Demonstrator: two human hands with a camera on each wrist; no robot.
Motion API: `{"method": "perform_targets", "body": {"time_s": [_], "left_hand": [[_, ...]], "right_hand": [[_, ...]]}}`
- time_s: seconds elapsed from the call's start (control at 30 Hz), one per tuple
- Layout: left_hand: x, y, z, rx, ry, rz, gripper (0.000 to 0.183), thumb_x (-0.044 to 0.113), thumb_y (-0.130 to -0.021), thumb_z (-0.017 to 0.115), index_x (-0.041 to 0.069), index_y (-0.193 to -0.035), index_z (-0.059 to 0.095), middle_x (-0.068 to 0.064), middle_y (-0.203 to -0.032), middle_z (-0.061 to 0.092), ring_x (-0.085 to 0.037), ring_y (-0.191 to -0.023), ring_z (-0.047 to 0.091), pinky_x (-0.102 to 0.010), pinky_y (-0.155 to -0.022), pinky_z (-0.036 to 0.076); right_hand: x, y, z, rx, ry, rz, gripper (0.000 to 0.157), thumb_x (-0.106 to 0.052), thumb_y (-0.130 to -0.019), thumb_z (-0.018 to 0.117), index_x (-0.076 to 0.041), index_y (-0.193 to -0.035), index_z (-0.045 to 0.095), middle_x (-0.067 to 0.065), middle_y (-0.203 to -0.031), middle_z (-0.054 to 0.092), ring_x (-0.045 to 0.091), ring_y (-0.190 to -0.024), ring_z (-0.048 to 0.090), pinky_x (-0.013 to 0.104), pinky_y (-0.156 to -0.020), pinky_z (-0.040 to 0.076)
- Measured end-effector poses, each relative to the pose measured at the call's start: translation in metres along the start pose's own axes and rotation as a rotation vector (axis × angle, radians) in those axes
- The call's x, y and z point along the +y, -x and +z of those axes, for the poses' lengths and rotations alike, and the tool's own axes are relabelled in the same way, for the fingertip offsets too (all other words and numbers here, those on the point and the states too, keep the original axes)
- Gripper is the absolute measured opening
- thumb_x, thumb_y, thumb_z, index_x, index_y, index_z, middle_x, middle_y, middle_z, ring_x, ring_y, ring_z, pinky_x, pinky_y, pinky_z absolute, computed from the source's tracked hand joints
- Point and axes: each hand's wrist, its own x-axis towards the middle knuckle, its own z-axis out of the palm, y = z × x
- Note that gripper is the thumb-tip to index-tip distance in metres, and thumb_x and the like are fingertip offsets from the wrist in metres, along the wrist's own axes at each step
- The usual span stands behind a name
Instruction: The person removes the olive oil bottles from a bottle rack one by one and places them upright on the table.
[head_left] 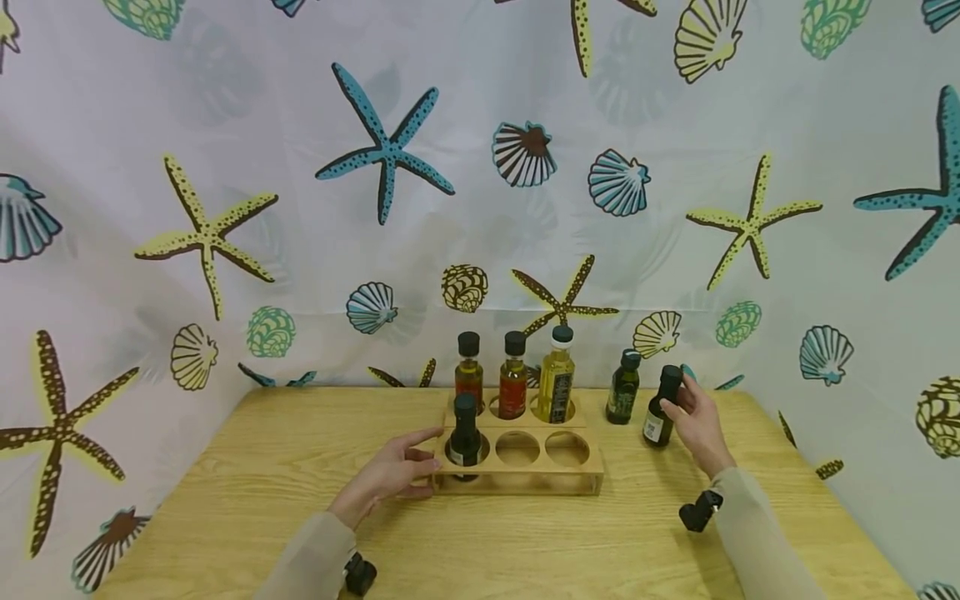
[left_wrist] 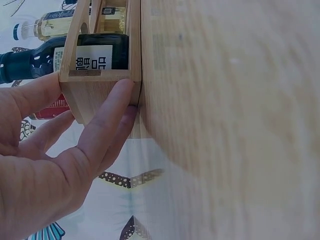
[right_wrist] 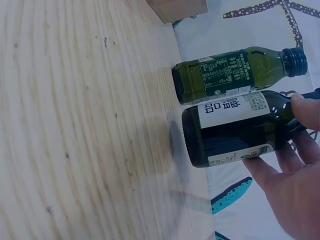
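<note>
A wooden rack (head_left: 517, 481) with two rows of round holes stands on the table. My left hand (head_left: 390, 472) grips its left end, fingers spread over the end panel (left_wrist: 95, 97). In the front row's left hole sits a dark bottle (head_left: 466, 433); the other two front holes hold nothing. Two bottles with red labels (head_left: 513, 387) and a yellow oil bottle (head_left: 557, 383) occupy the back row. Right of the rack, my right hand (head_left: 697, 421) pinches the neck of another dark, white-labelled bottle (right_wrist: 235, 130), slightly tilted. Whether its base touches the table I cannot tell.
A green bottle (head_left: 622, 387) stands between the rack and the bottle in my right hand, close to the latter. Behind the wooden table (head_left: 315, 417) hangs a white curtain (head_left: 300, 250) printed with starfish and shells, which also closes off both sides.
</note>
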Motion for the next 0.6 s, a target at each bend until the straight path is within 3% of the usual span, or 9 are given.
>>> {"method": "perform_targets", "body": {"time_s": [0.27, 0.6], "left_hand": [[-0.001, -0.001, 0.001, 0.010, 0.010, -0.007, 0.058, 0.010, -0.097, 0.062, 0.020, -0.151, 0.041, -0.025, -0.134, 0.045, -0.027, -0.108, 0.060, -0.045, -0.081, 0.059], [-0.001, -0.001, 0.000, -0.002, 0.005, 0.012, 0.058, 0.010, -0.097, 0.061, 0.020, -0.151, 0.041, -0.026, -0.135, 0.045, -0.028, -0.110, 0.059, -0.045, -0.082, 0.059]], "right_hand": [[0.001, -0.001, -0.001, 0.029, 0.000, -0.002, 0.069, -0.009, -0.102, 0.051, -0.012, -0.159, 0.012, 0.028, -0.154, 0.033, 0.041, -0.143, 0.032, 0.057, -0.114, 0.032], [0.002, -0.011, -0.002, 0.053, -0.013, 0.002, 0.073, -0.010, -0.102, 0.052, -0.009, -0.159, 0.007, 0.028, -0.155, 0.030, 0.042, -0.143, 0.030, 0.057, -0.114, 0.032]]}}
